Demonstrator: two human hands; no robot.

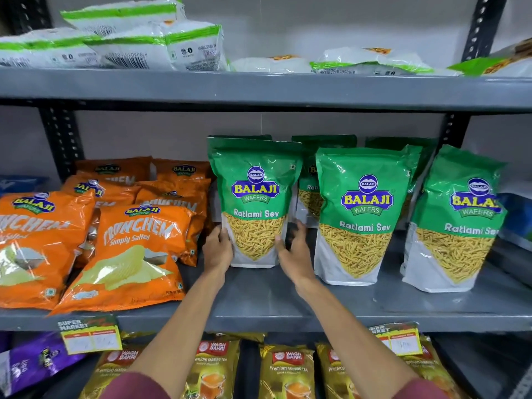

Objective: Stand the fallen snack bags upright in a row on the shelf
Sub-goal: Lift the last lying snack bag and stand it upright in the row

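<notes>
Three green Balaji Ratlami Sev bags stand upright in a row on the grey middle shelf (pixel 259 300). I hold the leftmost bag (pixel 254 203) by its lower sides: my left hand (pixel 218 247) presses its left edge and my right hand (pixel 293 249) its right edge. The middle bag (pixel 364 214) and the right bag (pixel 460 220) stand free to the right. More green bags (pixel 313 180) stand behind the front row, partly hidden.
Orange Balaji Crunchem chip bags (pixel 132 249) lie piled on the left of the same shelf. White and green packets (pixel 138 38) lie on the shelf above. Wagh Bakri tea packs (pixel 285 370) fill the shelf below. Price tags (pixel 92 338) hang on the shelf's front edge.
</notes>
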